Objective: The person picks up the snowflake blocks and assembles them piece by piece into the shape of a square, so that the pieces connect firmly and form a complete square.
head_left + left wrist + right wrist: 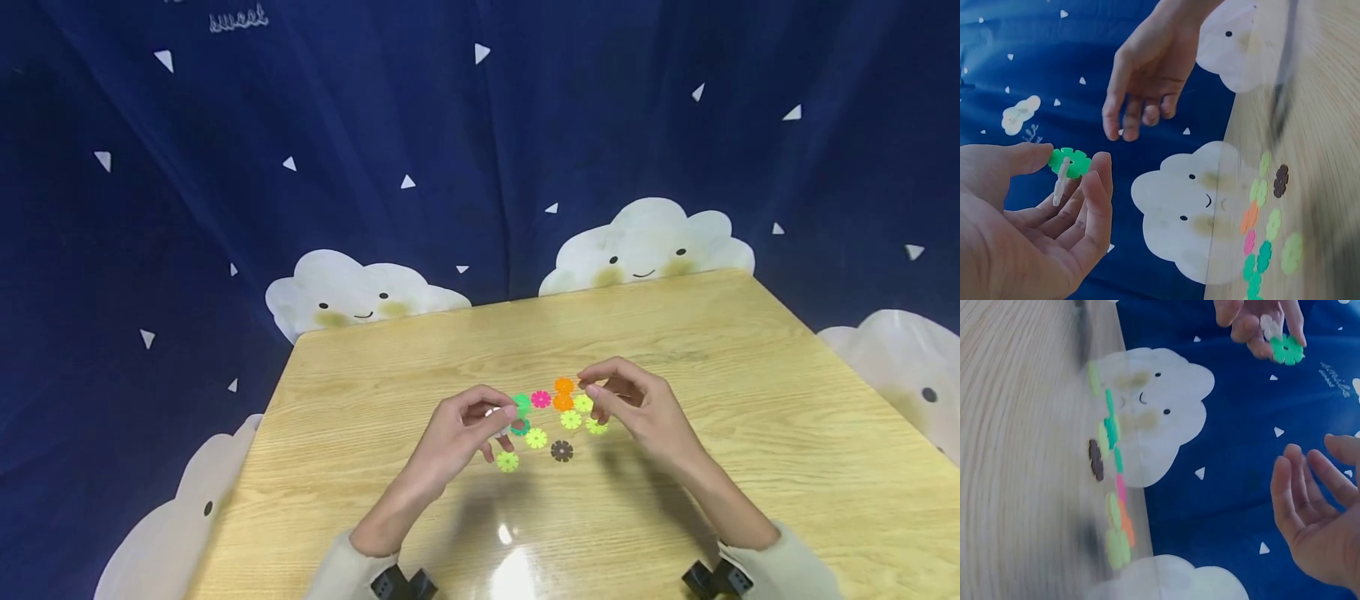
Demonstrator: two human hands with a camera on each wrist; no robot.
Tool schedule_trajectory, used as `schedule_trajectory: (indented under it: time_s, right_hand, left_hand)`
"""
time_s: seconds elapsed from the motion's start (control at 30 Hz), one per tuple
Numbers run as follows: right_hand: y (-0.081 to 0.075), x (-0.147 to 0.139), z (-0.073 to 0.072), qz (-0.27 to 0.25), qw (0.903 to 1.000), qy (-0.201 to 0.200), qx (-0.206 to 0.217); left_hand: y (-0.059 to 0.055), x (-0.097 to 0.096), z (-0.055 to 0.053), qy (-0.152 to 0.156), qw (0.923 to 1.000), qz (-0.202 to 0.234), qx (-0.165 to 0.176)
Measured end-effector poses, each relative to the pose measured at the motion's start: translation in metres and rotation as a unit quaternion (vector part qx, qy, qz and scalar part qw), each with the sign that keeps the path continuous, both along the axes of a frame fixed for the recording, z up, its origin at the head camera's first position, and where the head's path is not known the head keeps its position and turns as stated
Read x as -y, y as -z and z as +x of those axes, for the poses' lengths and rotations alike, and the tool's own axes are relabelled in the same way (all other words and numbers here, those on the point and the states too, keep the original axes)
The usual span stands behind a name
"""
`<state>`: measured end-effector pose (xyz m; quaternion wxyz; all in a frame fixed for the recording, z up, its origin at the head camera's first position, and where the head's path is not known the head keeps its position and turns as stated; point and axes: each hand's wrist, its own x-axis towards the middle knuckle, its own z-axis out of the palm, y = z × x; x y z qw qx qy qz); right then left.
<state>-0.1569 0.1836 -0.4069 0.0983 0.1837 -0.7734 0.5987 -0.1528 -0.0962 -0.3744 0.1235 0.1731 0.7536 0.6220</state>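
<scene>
My left hand (467, 429) pinches a green notched plastic disc (1077, 162) between thumb and fingertips, above the table. A white, translucent disc (1060, 185) is slotted into the green one at an angle, as both wrist views show. To the right, my right hand (637, 406) hovers with loosely bent fingers and nothing between them. Below and between the hands, loose discs lie on the table: a brown one (562, 451), a pink one (541, 399), orange ones (563, 402), several yellow-green ones (536, 438) and some green ones (1264, 256).
The light wooden table (360, 375) reaches back to a dark blue curtain (360, 100) printed with white triangles and smiling clouds. Glare (513, 575) shows on the table near its front. Each sleeve carries a small black wrist camera (401, 583).
</scene>
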Motion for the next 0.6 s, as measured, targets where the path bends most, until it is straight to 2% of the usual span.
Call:
schedule_trajectory:
  time_s: [0.2,0.33,0.43,0.6]
  right_hand:
    - [0.014,-0.005,-0.013,0.027,0.9971,-0.036,0.061]
    - [0.031,-0.006,-0.022,0.062,0.9906,-0.047,0.113]
    - [0.043,-0.007,-0.025,0.082,0.9856,-0.057,0.137]
    - [0.055,-0.004,-0.027,0.094,0.9765,-0.102,0.165]
  left_hand:
    - [-0.001,0.008,-0.001,-0.020,0.9998,-0.001,0.003]
    - [0.000,0.011,-0.001,-0.026,0.9996,0.000,0.003]
    - [0.001,0.012,-0.001,-0.027,0.9996,0.001,0.007]
    - [0.003,0.013,-0.001,-0.030,0.9995,0.002,0.013]
